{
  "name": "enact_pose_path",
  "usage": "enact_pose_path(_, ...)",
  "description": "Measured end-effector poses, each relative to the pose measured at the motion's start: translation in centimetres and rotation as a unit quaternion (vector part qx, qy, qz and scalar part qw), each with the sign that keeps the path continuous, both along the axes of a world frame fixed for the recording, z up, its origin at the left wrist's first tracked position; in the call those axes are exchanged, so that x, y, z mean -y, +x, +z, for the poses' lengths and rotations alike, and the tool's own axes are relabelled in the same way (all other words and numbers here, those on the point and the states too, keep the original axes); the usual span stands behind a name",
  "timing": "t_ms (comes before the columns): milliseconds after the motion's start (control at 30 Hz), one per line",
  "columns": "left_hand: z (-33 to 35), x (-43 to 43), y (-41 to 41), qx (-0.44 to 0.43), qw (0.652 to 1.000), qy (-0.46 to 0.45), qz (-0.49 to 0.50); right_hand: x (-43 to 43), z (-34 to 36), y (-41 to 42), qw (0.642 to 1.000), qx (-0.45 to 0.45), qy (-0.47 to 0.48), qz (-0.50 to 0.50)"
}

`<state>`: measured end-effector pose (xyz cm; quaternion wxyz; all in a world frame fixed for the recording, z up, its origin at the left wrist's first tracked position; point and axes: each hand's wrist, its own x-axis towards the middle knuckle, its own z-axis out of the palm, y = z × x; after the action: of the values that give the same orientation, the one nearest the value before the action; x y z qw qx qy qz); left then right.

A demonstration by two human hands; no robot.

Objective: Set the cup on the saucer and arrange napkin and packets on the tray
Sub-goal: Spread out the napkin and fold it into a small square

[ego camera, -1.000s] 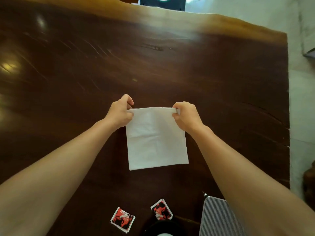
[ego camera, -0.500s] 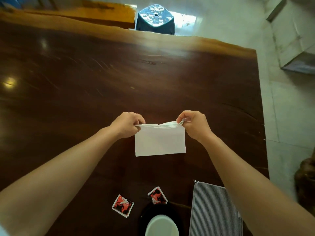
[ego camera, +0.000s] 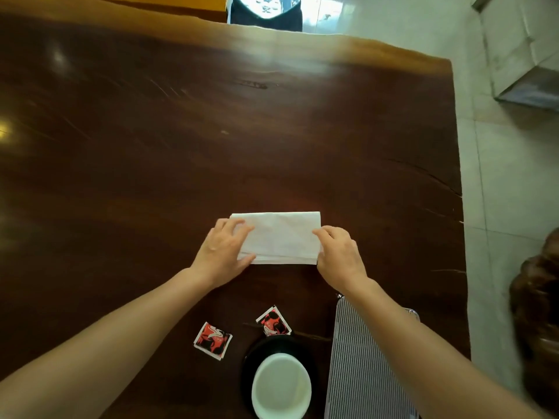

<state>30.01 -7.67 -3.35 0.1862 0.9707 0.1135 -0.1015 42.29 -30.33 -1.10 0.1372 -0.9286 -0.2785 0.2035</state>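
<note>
White napkin point(ego camera: 281, 237), folded into a flat rectangle with layered edges along its near side, lies on the dark wooden table point(ego camera: 211, 131). Left hand point(ego camera: 222, 252) rests spread, fingers flat on its left end; right hand point(ego camera: 340, 255), fingers loosely curled, pinches its right edge.

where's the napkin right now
In the head view the folded white napkin lies flat on the dark wooden table, centre frame, between the left hand and right hand, beyond the two packets.
</note>
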Motion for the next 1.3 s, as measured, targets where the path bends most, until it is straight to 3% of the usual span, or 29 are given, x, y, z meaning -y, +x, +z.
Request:
enact_pose_path(67,-0.3,-0.2,0.7,0.010,0.999,-0.012,0.045,-0.9,-0.9,-0.4,0.999,0.017,0.023,-0.025)
enact_pose_path(167,-0.8,-0.2,2.0,0.018,0.977,-0.092,0.191,-2.7,-1.7,-0.1,0.980,-0.057,0.050,-0.182)
enact_pose_path(267,-0.8,-0.6,3.3,0.019,0.908,-0.182,0.378,-3.6,-2.5,0.7,0.948,-0.108,0.052,-0.295)
enact_pose_path(400,-0.6,-1.6,3.7,-0.011,0.819,-0.269,0.506,-3.5,-2.9,2.2,0.898,-0.151,0.087,-0.405)
enact_pose_path(567,-0.4,-2.7,3.1,-0.053,0.745,-0.375,0.549,-2.6,-3.1,2.9,0.907,-0.163,0.075,-0.382)
enact_pose_path(700,0.7,-2.0,2.0,-0.109,0.722,-0.413,0.545,-1.9,-3.6,1.4,0.932,-0.174,-0.002,-0.319)
enact_pose_path(867,2.4,-1.4,1.4,-0.113,0.627,-0.533,0.556,-1.6,-3.9,0.6,0.925,-0.157,0.005,-0.347)
enact_pose_path(900,2.3,-1.2,1.1,-0.116,0.628,-0.537,0.550,-1.6,-3.8,0.4,0.922,-0.161,0.008,-0.352)
enact_pose_path(933,1.9,-1.0,0.7,-0.122,0.652,-0.518,0.540,-1.7,-3.7,0.3,0.920,-0.162,0.008,-0.357)
enact_pose_path(1033,0.3,-0.5,-0.6,-0.147,0.810,-0.330,0.462,-1.5,-3.5,0.1,0.916,-0.166,0.026,-0.364)
enact_pose_path(1100,0.1,-0.3,-1.0,-0.160,0.878,-0.211,0.399,-1.4,-3.2,0.0,0.919,-0.162,0.031,-0.357)
enact_pose_path(1200,0.1,-0.3,-0.6,-0.109,0.938,-0.090,0.317,-1.2,-2.8,0.6,0.948,-0.120,0.015,-0.296)
enact_pose_path(1300,0.0,-0.1,0.8,-0.049,0.966,-0.063,0.245,-2.1,-2.4,1.6,0.963,-0.077,0.032,-0.256)
